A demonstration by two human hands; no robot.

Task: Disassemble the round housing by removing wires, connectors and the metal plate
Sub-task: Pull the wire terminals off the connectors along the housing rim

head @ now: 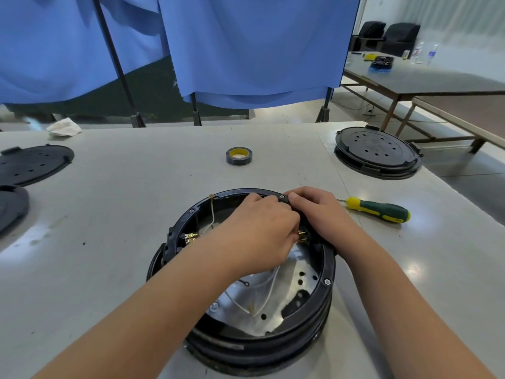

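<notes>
Reaching into the housing [325, 291] at table centre, the left hand [259, 228] pinches a brass connector [302, 235] at the rim's 2 o'clock while the right hand [317, 214] clasps that rim; white wires [262, 296] lie on the metal plate [273, 321] inside. Farther off, a screwdriver [379, 210] lies at 3 o'clock and a tape roll [238, 155] at 12.

- Hanging across the back: blue curtains [246, 50] on black stands [325, 110].
- Stretching across the foreground: a pale grey table [136, 187], glaring with overhead light.
- Standing at right on a pale floor [355, 105]: a long table [437, 77] on brown legs.
- Sitting beyond it by a white wall [437, 9]: two black chairs [388, 36].
</notes>
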